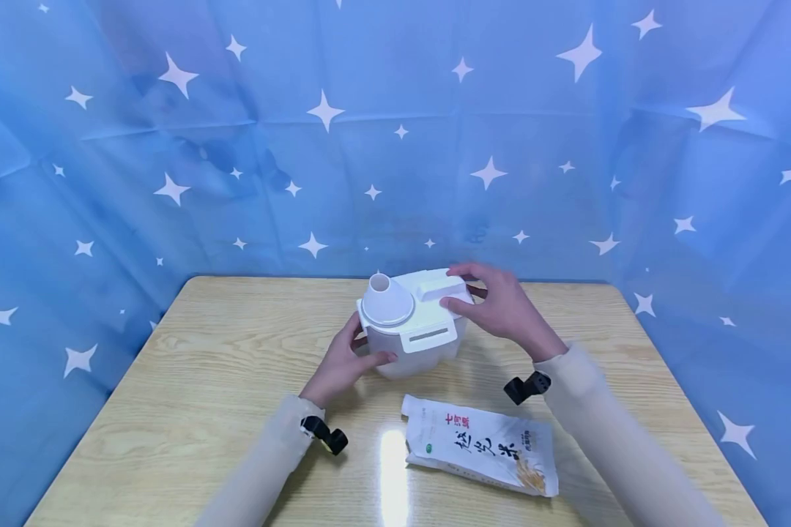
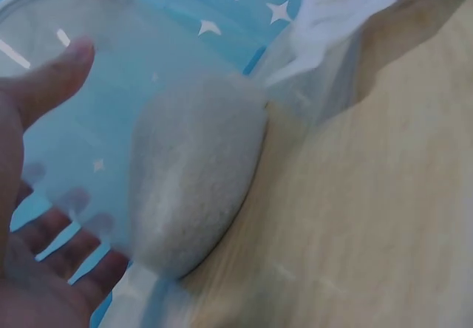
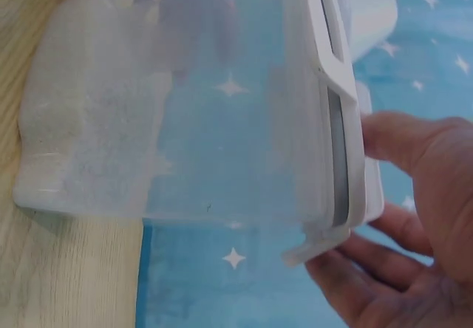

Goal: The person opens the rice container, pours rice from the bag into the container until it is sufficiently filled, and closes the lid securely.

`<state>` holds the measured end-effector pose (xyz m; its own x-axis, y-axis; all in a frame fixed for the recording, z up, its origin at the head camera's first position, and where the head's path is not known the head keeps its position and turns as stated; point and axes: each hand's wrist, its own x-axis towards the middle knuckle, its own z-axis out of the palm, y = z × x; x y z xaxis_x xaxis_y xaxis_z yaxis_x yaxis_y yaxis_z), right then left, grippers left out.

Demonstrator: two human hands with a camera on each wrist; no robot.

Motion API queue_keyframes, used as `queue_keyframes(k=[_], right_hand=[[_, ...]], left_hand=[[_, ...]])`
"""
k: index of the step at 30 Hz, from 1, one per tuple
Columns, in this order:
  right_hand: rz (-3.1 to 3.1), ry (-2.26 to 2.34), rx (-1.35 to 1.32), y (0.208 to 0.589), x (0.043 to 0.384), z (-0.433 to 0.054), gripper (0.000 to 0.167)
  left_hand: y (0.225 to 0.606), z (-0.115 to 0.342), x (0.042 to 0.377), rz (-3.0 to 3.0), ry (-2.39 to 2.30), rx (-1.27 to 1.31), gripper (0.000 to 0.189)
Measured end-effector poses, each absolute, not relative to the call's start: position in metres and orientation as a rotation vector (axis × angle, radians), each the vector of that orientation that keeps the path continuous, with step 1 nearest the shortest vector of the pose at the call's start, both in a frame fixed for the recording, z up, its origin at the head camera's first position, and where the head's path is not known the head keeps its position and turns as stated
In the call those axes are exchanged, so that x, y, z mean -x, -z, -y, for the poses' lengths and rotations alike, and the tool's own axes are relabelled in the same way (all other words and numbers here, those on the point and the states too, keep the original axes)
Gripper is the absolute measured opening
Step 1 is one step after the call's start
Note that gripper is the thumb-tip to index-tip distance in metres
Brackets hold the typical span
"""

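Note:
A translucent rice storage container [image 1: 411,357] with a white lid [image 1: 428,315] stands near the table's far edge. On the lid sit a white cone-shaped spout [image 1: 387,300] and a raised block. Pale grains [image 2: 199,173] fill the container's lower part. My left hand [image 1: 346,359] holds the container's left side, the thumb in front and the other fingers behind the clear wall. With my right hand [image 1: 497,304] I grip the lid's right end; in the right wrist view its thumb [image 3: 399,136] is on top and other fingers touch the rim below.
A white rice bag [image 1: 481,445] with printed characters lies flat on the wooden table [image 1: 237,351], in front of the container and between the forearms. A blue curtain [image 1: 395,146] with white stars hangs behind and at both sides. A small black camera sits on each wrist.

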<state>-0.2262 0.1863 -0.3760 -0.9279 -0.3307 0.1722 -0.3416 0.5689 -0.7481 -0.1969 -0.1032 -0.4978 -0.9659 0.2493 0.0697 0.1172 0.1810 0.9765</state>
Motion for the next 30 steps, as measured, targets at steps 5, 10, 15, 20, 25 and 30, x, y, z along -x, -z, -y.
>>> queue_keyframes(k=[5, 10, 15, 20, 25, 30], right_hand=[[2.768, -1.247, -0.491, 0.379, 0.213, -0.179, 0.05], [2.746, -1.104, -0.42, 0.379, 0.199, -0.172, 0.053], [2.719, -0.896, -0.369, 0.379, 0.188, -0.168, 0.054], [2.677, -0.816, -0.382, 0.378, 0.184, -0.166, 0.053], [2.715, -0.904, -0.407, 0.372, 0.186, -0.169, 0.054], [2.714, -0.948, -0.508, 0.363, 0.186, -0.172, 0.054]], left_hand=[[0.501, 0.112, 0.212, -2.239, -1.901, -0.415, 0.083], [0.501, 0.117, 0.224, -2.177, -1.847, -0.442, 0.081], [0.5, 0.116, 0.233, -2.158, -1.801, -0.511, 0.08], [0.498, 0.115, 0.235, -2.129, -1.795, -0.538, 0.08], [0.5, 0.115, 0.235, -2.105, -1.799, -0.553, 0.081], [0.503, 0.116, 0.235, -2.096, -1.809, -0.55, 0.082]])
